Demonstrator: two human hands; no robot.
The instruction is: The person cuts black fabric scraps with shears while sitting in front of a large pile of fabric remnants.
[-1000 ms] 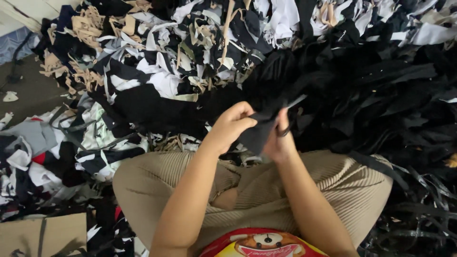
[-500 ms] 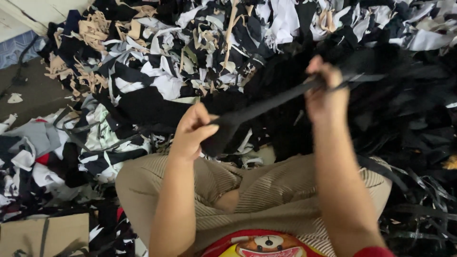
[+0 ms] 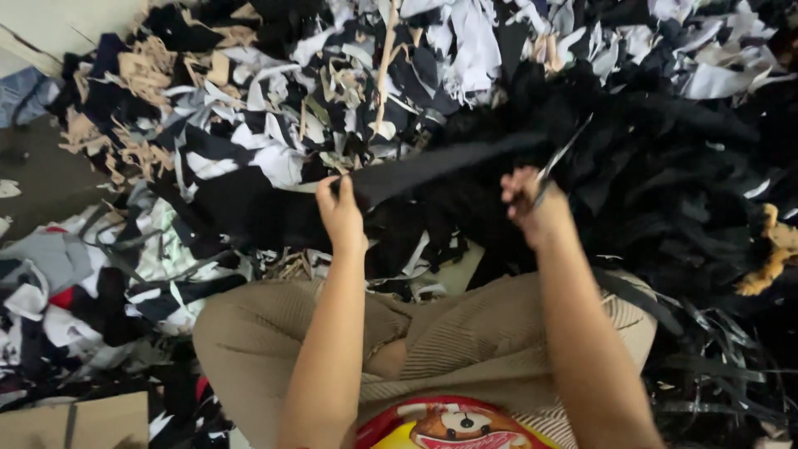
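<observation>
One long black fabric strip [image 3: 440, 166], stretched taut

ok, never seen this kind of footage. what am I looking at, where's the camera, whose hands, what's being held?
There is no machine here: a person wears one camera on the head, looking down at their own lap and arms. The left hand grips one end of a long black fabric strip, pulled out towards the right. The right hand holds scissors at the strip's other end; whether it also grips the strip is hidden. All around lies a heap of fabric scraps, black, white and tan. The person sits in beige trousers.
</observation>
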